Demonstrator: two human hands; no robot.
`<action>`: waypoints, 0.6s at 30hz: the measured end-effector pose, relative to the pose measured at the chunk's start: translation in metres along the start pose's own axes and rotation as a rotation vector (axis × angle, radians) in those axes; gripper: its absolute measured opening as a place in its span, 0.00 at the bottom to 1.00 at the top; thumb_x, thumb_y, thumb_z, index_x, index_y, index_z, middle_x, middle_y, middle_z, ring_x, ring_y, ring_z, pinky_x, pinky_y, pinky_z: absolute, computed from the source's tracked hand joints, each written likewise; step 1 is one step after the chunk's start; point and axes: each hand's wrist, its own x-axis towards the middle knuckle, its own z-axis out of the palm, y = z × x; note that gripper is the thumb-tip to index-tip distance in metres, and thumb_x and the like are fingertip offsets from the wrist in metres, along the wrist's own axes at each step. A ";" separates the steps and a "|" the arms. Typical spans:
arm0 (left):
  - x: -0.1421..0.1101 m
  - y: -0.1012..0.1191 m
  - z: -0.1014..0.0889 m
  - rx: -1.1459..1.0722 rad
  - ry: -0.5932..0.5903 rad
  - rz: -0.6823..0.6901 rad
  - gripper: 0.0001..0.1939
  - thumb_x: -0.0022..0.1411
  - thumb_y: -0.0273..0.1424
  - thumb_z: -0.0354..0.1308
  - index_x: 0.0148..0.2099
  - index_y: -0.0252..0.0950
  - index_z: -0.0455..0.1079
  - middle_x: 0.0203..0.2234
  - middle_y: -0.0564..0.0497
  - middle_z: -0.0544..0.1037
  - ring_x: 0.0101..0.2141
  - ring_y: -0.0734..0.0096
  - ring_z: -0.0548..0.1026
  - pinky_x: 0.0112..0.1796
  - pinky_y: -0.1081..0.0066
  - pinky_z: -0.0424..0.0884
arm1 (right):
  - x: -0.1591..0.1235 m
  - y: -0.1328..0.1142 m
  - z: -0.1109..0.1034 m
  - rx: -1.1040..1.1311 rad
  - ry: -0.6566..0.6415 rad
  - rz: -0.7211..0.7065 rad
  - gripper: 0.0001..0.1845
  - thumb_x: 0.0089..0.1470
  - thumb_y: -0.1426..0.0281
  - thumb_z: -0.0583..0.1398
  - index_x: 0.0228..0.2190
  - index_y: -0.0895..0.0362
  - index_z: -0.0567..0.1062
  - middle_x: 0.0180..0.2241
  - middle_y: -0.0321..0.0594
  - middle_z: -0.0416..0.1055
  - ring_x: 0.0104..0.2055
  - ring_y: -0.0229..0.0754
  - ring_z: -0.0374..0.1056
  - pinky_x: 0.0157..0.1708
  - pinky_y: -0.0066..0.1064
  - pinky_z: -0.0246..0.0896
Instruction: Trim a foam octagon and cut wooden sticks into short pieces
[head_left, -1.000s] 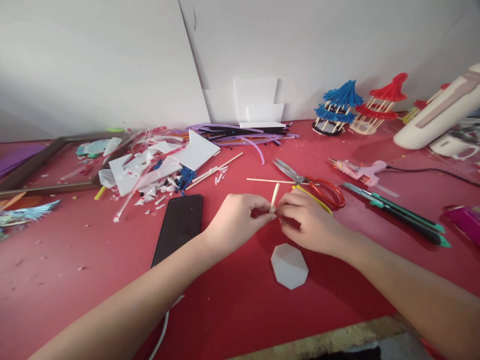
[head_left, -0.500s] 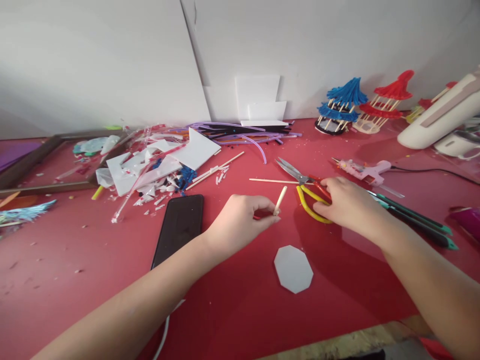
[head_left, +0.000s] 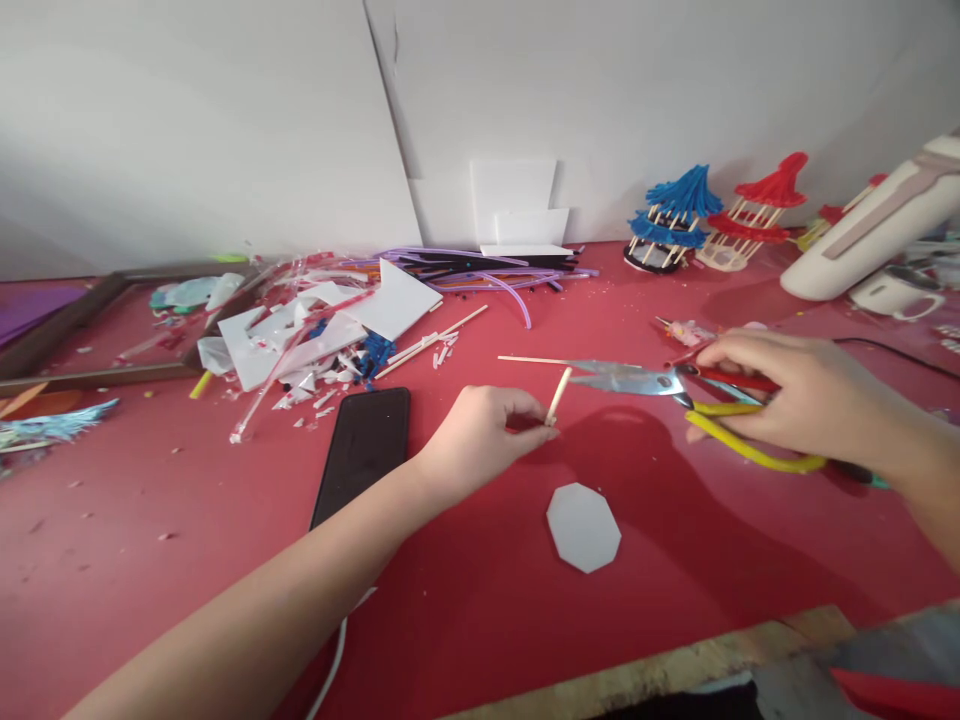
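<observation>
A pale wall [head_left: 637, 90] fills the top of the frame, and a red tabletop [head_left: 465, 620] spreads beneath it to the lower edge. At the left lies a dark-edged frame [head_left: 97, 376], with a heap of white scraps [head_left: 337, 330] beside it, left of centre. A cream bottle [head_left: 862, 230] leans at the upper right. The right hand [head_left: 810, 395], at right of centre, is wrapped around the red and yellow handles of the scissors [head_left: 634, 379], whose blades point left. The left hand [head_left: 484, 435], in the middle and well apart from the right, has thumb and forefinger pinched on a short stick. Left of it lies a black phone [head_left: 364, 450]. Two small towers, one blue [head_left: 686, 192] and one red [head_left: 772, 185], stand at the upper right. A white octagon [head_left: 585, 530] lies flat, below centre. The short stick [head_left: 558, 395] tilts up at mid-frame, its upper end close to the blade tips; whether they touch, I cannot tell.
</observation>
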 end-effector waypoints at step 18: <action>0.000 0.003 -0.002 0.064 -0.035 -0.021 0.06 0.57 0.32 0.61 0.31 0.36 0.77 0.25 0.54 0.79 0.26 0.73 0.74 0.29 0.74 0.65 | -0.012 -0.006 0.025 -0.055 -0.040 -0.133 0.24 0.40 0.50 0.68 0.35 0.50 0.72 0.37 0.36 0.76 0.36 0.45 0.74 0.30 0.34 0.64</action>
